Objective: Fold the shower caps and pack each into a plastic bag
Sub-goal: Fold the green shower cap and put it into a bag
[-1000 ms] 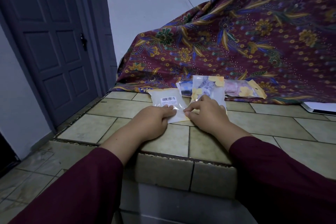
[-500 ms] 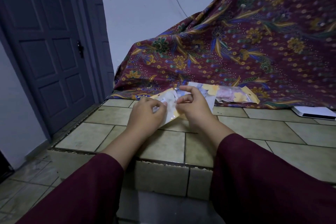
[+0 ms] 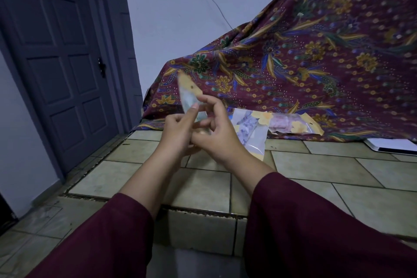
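I hold a clear plastic bag (image 3: 188, 95) with a yellow header strip upright above the tiled ledge (image 3: 316, 171). My left hand (image 3: 178, 131) pinches its lower part with thumb and fingers. My right hand (image 3: 216, 133) grips it from the right, index finger raised along its edge. What is inside the bag is blurred. Two packed bags lie behind my hands: one holds a blue-white shower cap (image 3: 247, 128), the other a pink cap (image 3: 293, 124) with yellow flower print.
A maroon batik cloth (image 3: 316, 56) drapes over something bulky at the back. A flat white object (image 3: 392, 145) lies at the right under its hem. A dark panelled door (image 3: 58, 70) stands to the left, and the ledge drops to a lower floor (image 3: 33, 230).
The bag lay flat on the ledge under both hands. Both hands have lifted it and turned it upright, with its yellow header now on top.
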